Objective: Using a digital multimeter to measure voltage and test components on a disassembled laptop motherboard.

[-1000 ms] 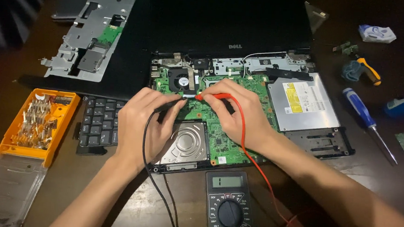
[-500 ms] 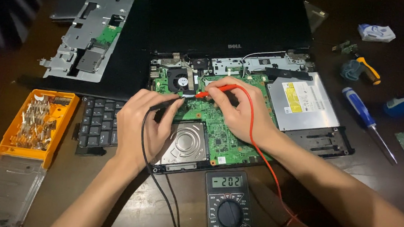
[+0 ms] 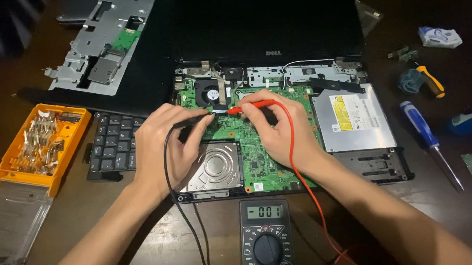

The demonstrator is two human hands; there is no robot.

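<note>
On the dark worktop [image 3: 451, 178] the opened laptop [image 3: 263, 47] shows its green motherboard [image 3: 257, 150]. The left hand [image 3: 164, 144] pinches the black probe [image 3: 193, 120], the right hand [image 3: 280, 130] the red probe [image 3: 251, 106]; both tips have stayed near the fan [image 3: 212, 94]. The multimeter [image 3: 265, 240] display has changed since half a second ago.

Dark brown tabletop [image 3: 105, 217], dim light
</note>
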